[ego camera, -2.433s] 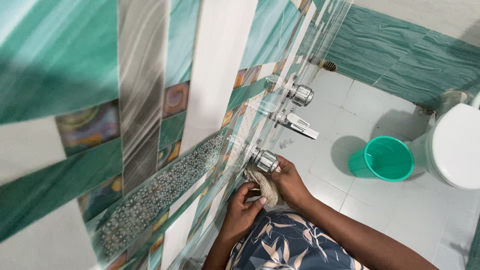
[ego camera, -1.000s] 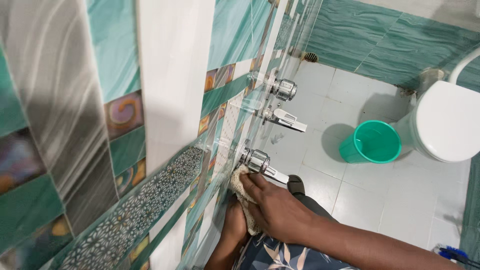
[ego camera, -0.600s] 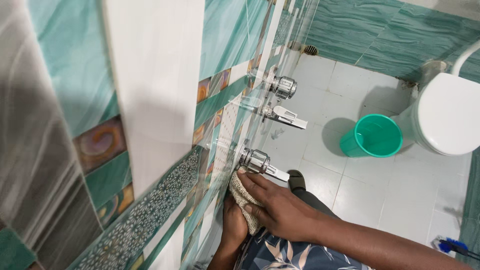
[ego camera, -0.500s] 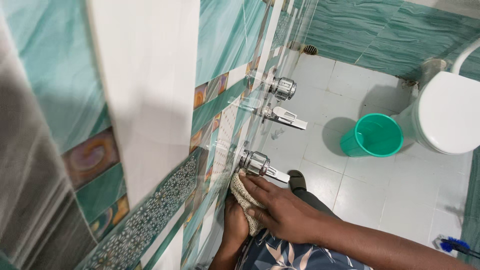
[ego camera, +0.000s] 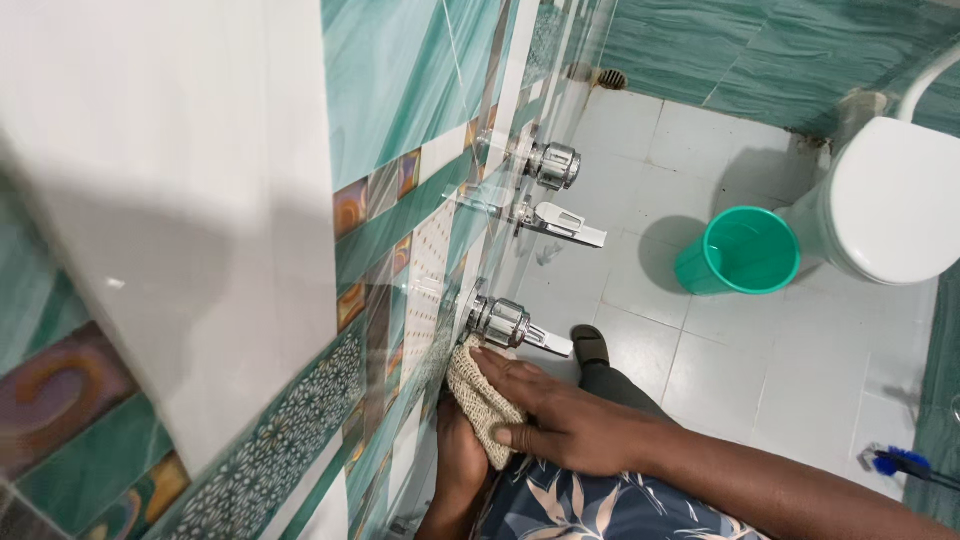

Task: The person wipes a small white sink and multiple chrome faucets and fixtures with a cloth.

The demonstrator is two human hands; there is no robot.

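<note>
My right hand [ego camera: 570,420] presses a beige knitted scrubbing cloth [ego camera: 483,400] against the tiled wall [ego camera: 400,120], just below the lower chrome tap [ego camera: 508,324]. Its fingers lie spread flat over the cloth. My left hand [ego camera: 460,455] sits beneath the cloth, close to the wall and mostly hidden by the right hand; its grip cannot be seen. Two more chrome fittings, a lever tap [ego camera: 560,220] and a round valve [ego camera: 553,163], stick out of the wall higher up.
A green bucket [ego camera: 740,252] stands on the white floor tiles beside a white toilet [ego camera: 885,205]. A floor drain [ego camera: 611,78] is in the far corner. A blue brush [ego camera: 900,463] lies at the right edge. My dark shoe [ego camera: 590,345] is below the tap.
The view has tilted and moved closer to the wall. My right hand has slid over the cloth and now covers it flat below the tap; the left hand has dropped underneath.
</note>
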